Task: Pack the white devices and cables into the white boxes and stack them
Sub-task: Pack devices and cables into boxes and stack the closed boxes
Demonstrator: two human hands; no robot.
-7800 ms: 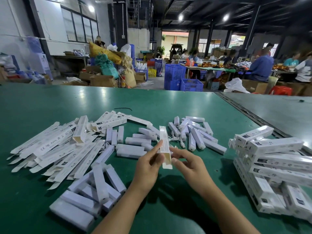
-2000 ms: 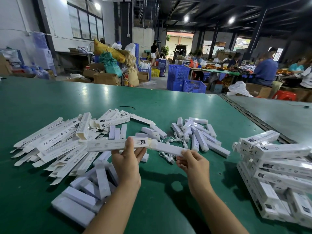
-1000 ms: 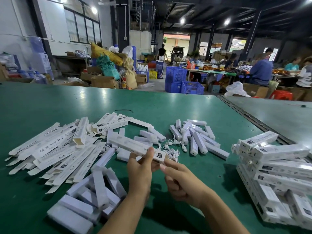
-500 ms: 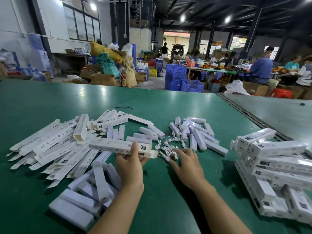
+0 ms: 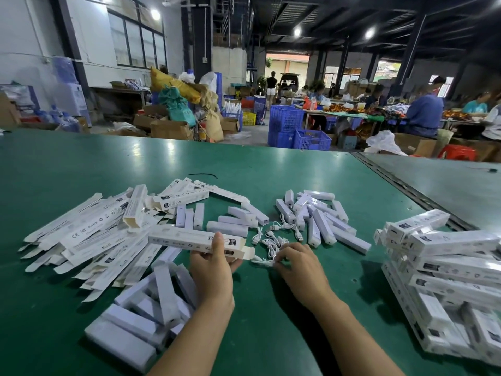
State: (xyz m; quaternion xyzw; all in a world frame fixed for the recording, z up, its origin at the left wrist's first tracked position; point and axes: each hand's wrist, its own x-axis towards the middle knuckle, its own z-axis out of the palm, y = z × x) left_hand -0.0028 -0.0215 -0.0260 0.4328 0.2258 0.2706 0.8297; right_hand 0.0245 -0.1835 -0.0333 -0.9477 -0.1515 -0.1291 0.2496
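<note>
Cardboard box, long and matte, gripped by left hand — right hand pinches thin white cable.

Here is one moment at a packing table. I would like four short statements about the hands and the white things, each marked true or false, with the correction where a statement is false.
1. The left hand holds a white box whose right end flap is open. True.
2. The stack of packed boxes lies on the person's right. True.
3. The right hand rests on that stack. False: it is apart from the stack and pinches a white cable lying just right of the held box.
4. The table top is red. False: the table is green.
</note>
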